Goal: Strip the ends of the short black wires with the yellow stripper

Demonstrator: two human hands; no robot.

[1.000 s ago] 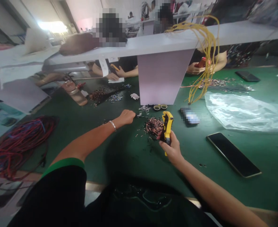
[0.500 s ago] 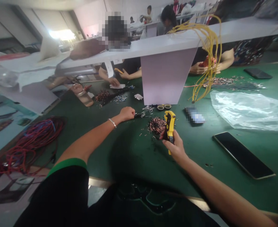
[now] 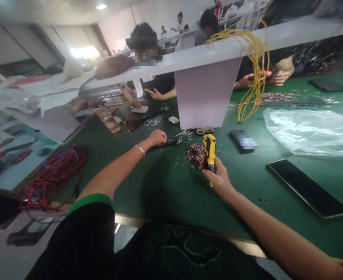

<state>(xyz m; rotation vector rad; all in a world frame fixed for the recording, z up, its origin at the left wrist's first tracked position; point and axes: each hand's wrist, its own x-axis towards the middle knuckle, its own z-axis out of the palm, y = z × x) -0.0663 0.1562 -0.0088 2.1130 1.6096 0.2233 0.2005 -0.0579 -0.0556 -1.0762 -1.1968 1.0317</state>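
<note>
My left hand (image 3: 156, 138) is closed at the near end of a bundle of thin black wires (image 3: 171, 141), whose silvery tips point right; the fingertips are hidden, but the fingers appear wrapped on wires. In my right hand (image 3: 220, 177) is a yellow and black wire stripper (image 3: 209, 151), held upright with its head up and fingers round its handles. Just behind the tool lies a heap of short copper-coloured pieces (image 3: 195, 153). Beyond the wires, small silvery bits (image 3: 186, 133) are scattered beside two tape rolls (image 3: 204, 131).
A large phone (image 3: 308, 188) and a smaller dark device (image 3: 243, 140) lie on the right, near a clear plastic bag (image 3: 305, 130). Yellow wires (image 3: 254, 66) hang from the white shelf (image 3: 188, 60). Red and blue cables (image 3: 56, 171) lie left. Co-workers' hands (image 3: 156, 94) are across the table.
The camera view has shifted slightly, moving the scene right. My left hand stays closed by the black wires, now with more of them showing below it. My right hand still holds the wire stripper.
</note>
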